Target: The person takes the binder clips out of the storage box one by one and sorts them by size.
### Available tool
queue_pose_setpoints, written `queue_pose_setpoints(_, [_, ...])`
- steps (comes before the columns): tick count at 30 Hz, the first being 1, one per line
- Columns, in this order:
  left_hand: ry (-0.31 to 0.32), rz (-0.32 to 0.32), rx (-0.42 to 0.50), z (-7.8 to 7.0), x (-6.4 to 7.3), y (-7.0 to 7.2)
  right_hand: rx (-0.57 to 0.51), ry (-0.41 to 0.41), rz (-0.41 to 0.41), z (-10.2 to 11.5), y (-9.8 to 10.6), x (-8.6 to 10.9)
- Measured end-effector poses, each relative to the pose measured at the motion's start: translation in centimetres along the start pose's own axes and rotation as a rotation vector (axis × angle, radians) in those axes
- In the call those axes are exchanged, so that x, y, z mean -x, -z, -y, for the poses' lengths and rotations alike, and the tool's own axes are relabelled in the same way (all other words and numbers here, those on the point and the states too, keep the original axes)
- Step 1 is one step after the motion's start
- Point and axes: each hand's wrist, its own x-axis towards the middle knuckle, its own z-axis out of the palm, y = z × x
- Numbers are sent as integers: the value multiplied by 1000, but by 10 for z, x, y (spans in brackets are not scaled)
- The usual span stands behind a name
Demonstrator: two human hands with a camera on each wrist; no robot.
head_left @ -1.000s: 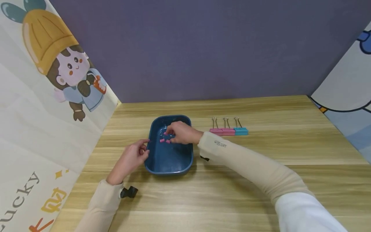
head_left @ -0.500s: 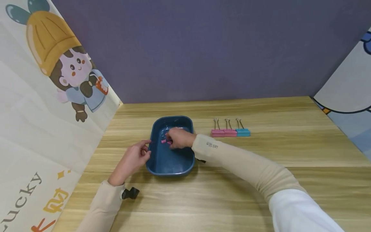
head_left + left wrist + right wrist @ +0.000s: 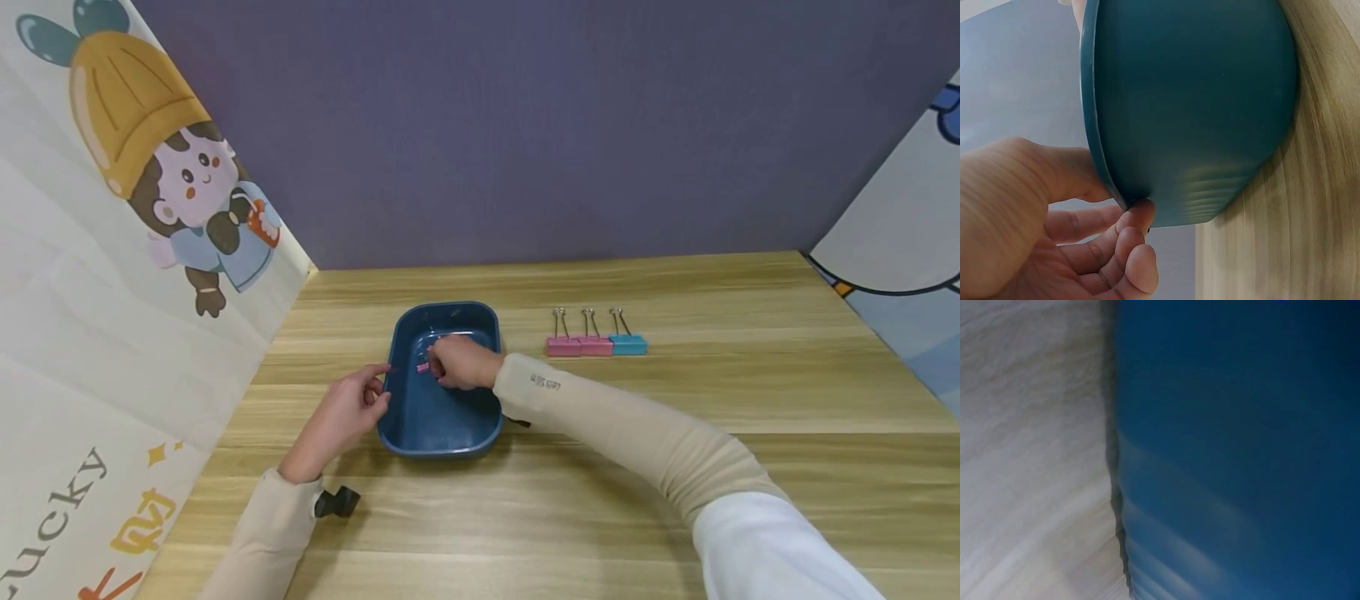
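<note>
A screened-off tabletop booth: flat pale wood-grain table (image 3: 750,350), plain purple-grey far panel (image 3: 525,133), white cartoon-printed sheets (image 3: 82,333) left and right.

Sleeve (image 3: 622,437): “Let's Slim”; wall (image 3: 75,350): “ucky”, “财”

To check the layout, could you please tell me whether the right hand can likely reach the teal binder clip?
Probably yes: nothing covers the teal binder clip, out on the table, though the right hand is down inside the blue bin and would first have to lift out.
</note>
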Motion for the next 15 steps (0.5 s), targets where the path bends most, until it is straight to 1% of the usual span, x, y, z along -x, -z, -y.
queue_pose_setpoints(7, [14, 10, -5, -1, -1, 1, -16, -20, 8, 0, 1, 2])
queue_pose_setpoints(12, [5, 9, -10, 0, -1, 0, -60, -4, 6, -1, 1, 5])
queue_pose_setpoints(15, [7, 13, -9, 0, -1, 0, -65, 22, -9, -1, 2, 8])
